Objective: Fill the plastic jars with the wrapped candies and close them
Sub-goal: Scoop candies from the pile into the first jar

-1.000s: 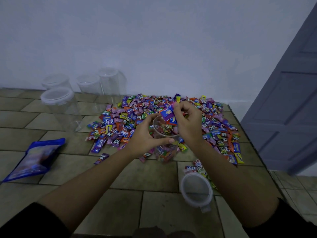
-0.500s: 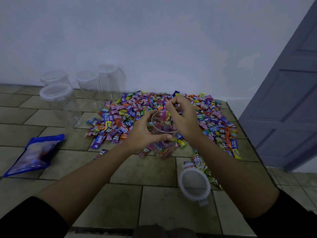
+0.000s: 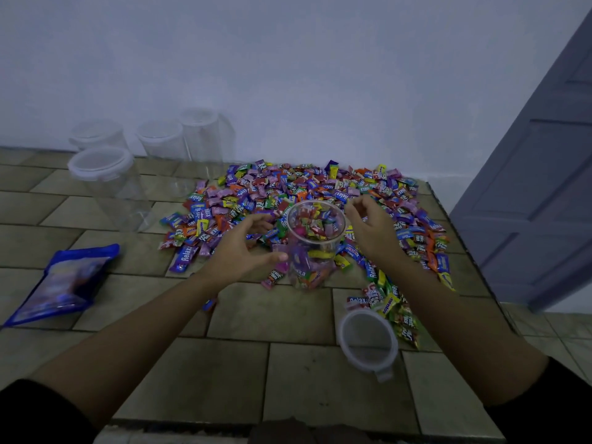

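Item: open jar [image 3: 315, 241], clear plastic, standing upright at the centre of the frame on the tiled desk [image 3: 288, 373], at the near edge of the candies [image 3: 320, 187], and partly filled with them. Your left hand [image 3: 243, 248] is cupped at the jar's left side, with the thumb tip against its wall and the curved fingers just short of it; it has no firm hold on anything. Your right hand [image 3: 373, 232] hangs just right of the jar's mouth above the heap, fingers loosely bent, with nothing visible between them. Item: candies, small wrapped pieces spread in a broad heap from the centre to the right of the frame. They look light, and the glossy wrappers are probably slippery, so gather several in a loose fist or pinch one by its crimped end. Item: lid [image 3: 366, 342], pale, with a side tab, lying flat at lower right, well apart from the jar. It looks stiff, so take it by the rim. Handling note: the jar wall looks thin, smooth and light, so the jar could tip or slide. Steady it low around the body, not at the rim. Also present: closed jars [image 3: 105, 174], four of them empty at upper left, and a blue bag [image 3: 64, 283] lying flat at the left edge.
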